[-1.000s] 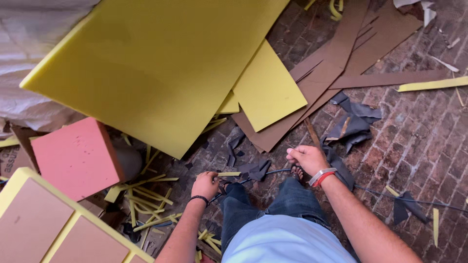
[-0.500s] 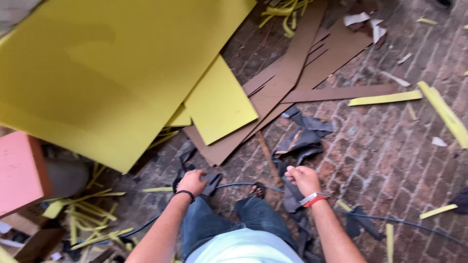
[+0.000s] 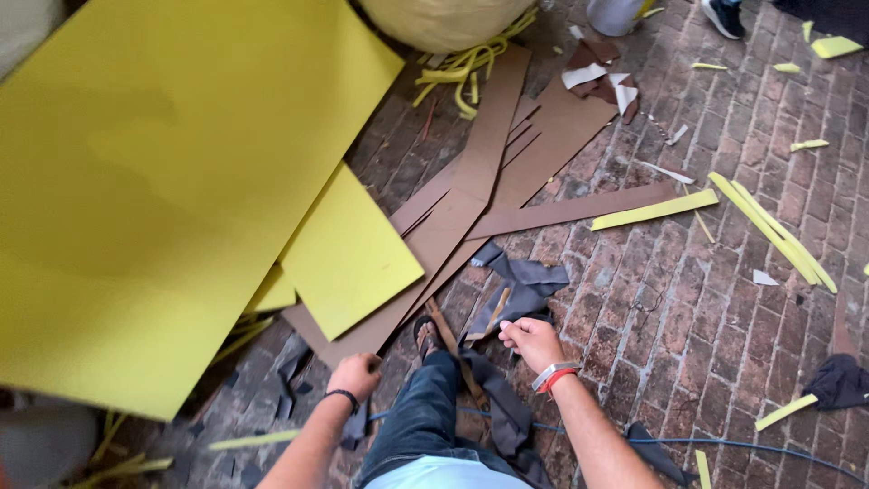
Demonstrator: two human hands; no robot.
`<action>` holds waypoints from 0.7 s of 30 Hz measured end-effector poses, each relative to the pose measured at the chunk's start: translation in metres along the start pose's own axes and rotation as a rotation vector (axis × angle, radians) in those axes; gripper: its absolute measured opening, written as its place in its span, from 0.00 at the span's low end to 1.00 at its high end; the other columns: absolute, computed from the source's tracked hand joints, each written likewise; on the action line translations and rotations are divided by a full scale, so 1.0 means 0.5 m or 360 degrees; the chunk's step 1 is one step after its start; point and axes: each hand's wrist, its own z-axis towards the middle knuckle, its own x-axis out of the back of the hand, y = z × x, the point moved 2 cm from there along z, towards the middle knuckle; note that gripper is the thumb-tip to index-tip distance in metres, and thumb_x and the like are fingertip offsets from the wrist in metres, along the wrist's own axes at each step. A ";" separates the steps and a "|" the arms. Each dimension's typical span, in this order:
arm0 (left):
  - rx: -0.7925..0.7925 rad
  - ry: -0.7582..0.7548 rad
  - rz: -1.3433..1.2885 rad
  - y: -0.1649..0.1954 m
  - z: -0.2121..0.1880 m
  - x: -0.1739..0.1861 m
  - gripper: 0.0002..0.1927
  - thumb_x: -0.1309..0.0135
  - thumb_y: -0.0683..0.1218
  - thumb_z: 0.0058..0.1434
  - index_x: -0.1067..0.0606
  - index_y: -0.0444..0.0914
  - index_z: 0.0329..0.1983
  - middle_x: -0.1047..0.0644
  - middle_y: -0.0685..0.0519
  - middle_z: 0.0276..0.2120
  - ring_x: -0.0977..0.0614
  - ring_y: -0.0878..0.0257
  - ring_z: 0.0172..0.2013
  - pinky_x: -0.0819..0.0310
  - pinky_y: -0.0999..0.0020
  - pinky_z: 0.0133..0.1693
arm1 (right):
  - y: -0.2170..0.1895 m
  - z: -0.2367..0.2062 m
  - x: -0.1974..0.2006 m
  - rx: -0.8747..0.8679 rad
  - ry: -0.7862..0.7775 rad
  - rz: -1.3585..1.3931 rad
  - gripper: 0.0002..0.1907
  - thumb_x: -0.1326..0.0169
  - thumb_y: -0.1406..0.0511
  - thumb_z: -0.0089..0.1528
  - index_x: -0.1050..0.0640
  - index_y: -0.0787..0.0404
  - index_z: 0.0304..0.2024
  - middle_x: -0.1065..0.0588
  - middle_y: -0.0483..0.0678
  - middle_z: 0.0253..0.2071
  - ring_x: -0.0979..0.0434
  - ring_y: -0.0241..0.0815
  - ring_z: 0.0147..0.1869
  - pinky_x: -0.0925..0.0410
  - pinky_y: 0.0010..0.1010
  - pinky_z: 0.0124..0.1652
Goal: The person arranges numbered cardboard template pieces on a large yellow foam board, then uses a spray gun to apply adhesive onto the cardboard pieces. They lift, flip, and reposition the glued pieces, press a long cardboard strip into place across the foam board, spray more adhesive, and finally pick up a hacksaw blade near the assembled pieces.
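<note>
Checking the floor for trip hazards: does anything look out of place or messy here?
Yes. Offcuts litter the brick floor: yellow strips, long brown cardboard strips lying crossed, and dark fabric scraps by the right hand. A blue cable runs loose across the bricks, under the right forearm.

Hands low over a littered brick floor [image 3: 688, 299]

My right hand [image 3: 534, 342] closed its fingers [image 3: 509, 333] on a dark scrap [image 3: 518, 288]; my left hand [image 3: 356, 374] was fisted beside the yellow sheet [image 3: 163, 181].
</note>
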 end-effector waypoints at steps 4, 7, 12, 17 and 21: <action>0.0032 -0.0114 0.0039 0.091 0.120 -0.010 0.20 0.42 0.50 0.54 0.19 0.49 0.51 0.21 0.47 0.54 0.24 0.48 0.59 0.30 0.57 0.62 | -0.058 0.111 0.075 -0.0023 0.0049 -0.0126 0.18 0.41 0.56 0.63 0.16 0.64 0.29 0.19 0.44 0.28 0.24 0.32 0.31 0.33 0.25 0.33; -0.0041 -0.0146 0.0049 0.160 0.203 -0.004 0.19 0.42 0.49 0.54 0.19 0.49 0.51 0.21 0.46 0.53 0.24 0.48 0.58 0.30 0.57 0.61 | -0.107 0.189 0.123 -0.0032 0.0069 -0.0162 0.17 0.42 0.56 0.63 0.16 0.63 0.30 0.19 0.43 0.28 0.22 0.32 0.32 0.31 0.25 0.34; -0.0264 -0.0022 0.0013 0.258 0.315 0.044 0.19 0.45 0.47 0.54 0.18 0.47 0.50 0.19 0.46 0.52 0.22 0.48 0.57 0.30 0.56 0.61 | -0.154 0.297 0.163 -0.0050 0.0031 -0.0127 0.16 0.42 0.57 0.63 0.16 0.64 0.33 0.18 0.44 0.30 0.21 0.33 0.34 0.29 0.25 0.35; -0.0091 0.0030 -0.0069 0.307 0.395 0.058 0.17 0.43 0.49 0.56 0.19 0.46 0.50 0.21 0.46 0.52 0.25 0.47 0.57 0.32 0.55 0.60 | -0.137 0.483 0.195 -0.0241 0.0016 -0.0111 0.12 0.42 0.61 0.61 0.16 0.59 0.43 0.19 0.43 0.36 0.23 0.35 0.35 0.29 0.28 0.33; 0.0211 -0.0053 -0.0149 0.323 0.493 -0.002 0.15 0.45 0.51 0.62 0.19 0.45 0.50 0.19 0.46 0.51 0.22 0.48 0.57 0.29 0.56 0.61 | -0.072 0.719 0.218 -0.0371 -0.0118 -0.0186 0.13 0.43 0.61 0.62 0.17 0.59 0.46 0.18 0.43 0.40 0.20 0.33 0.38 0.28 0.27 0.34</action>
